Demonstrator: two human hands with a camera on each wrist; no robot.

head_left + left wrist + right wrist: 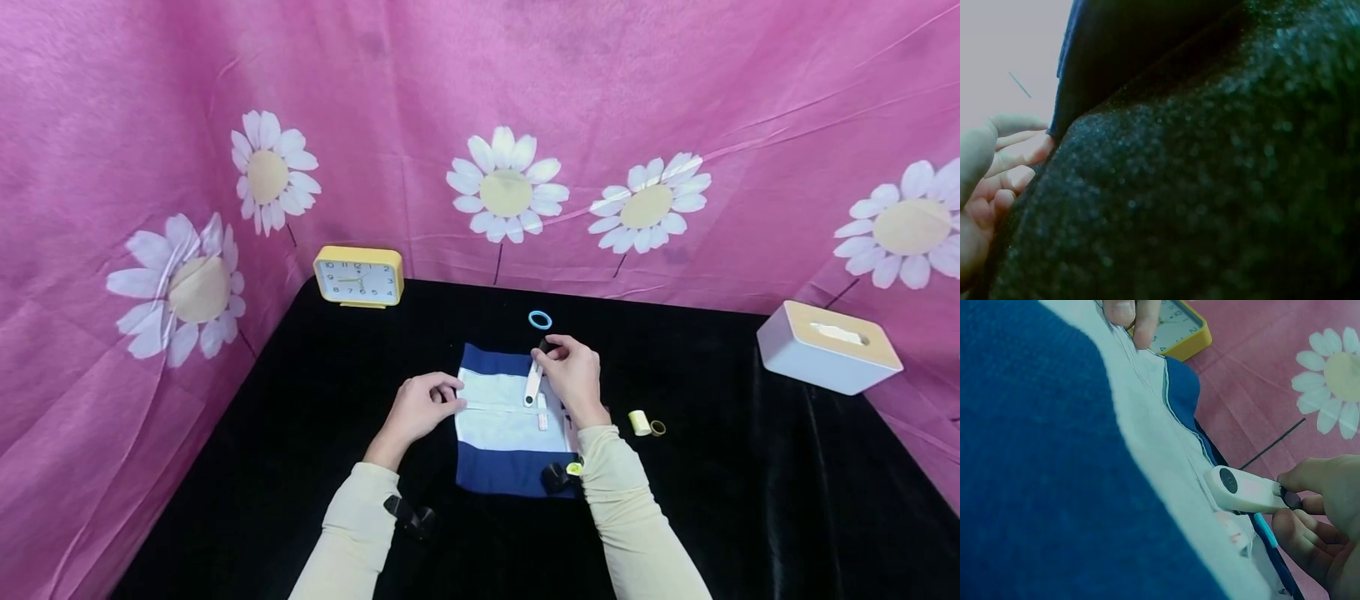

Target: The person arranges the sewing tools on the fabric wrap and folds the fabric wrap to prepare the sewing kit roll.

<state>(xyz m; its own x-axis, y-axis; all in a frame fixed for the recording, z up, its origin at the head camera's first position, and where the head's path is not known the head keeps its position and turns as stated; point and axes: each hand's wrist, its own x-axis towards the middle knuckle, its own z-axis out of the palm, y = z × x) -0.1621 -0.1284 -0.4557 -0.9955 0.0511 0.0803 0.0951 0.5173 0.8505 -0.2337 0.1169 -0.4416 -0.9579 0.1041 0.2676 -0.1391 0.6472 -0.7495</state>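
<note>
A blue-and-white cloth piece (495,429) lies on the black table cover, with a pale seam line across its white middle. At its left edge my left hand (420,408) pinches the cloth between thumb and fingers. My right hand (573,379) grips a slim white tool (1250,490) by its black end, thumb on one side and fingers on the other. The tool's rounded end, with a black round spot, points down over the cloth's white part. Beside it sits a small white piece with red marks (542,412).
Beyond the cloth lies a blue ring (540,320). Right of it are a pale yellow spool (639,422) and a small brass-coloured ring (657,428). A yellow clock (360,277) stands back left; a white tissue box with wooden lid (828,346) stands right.
</note>
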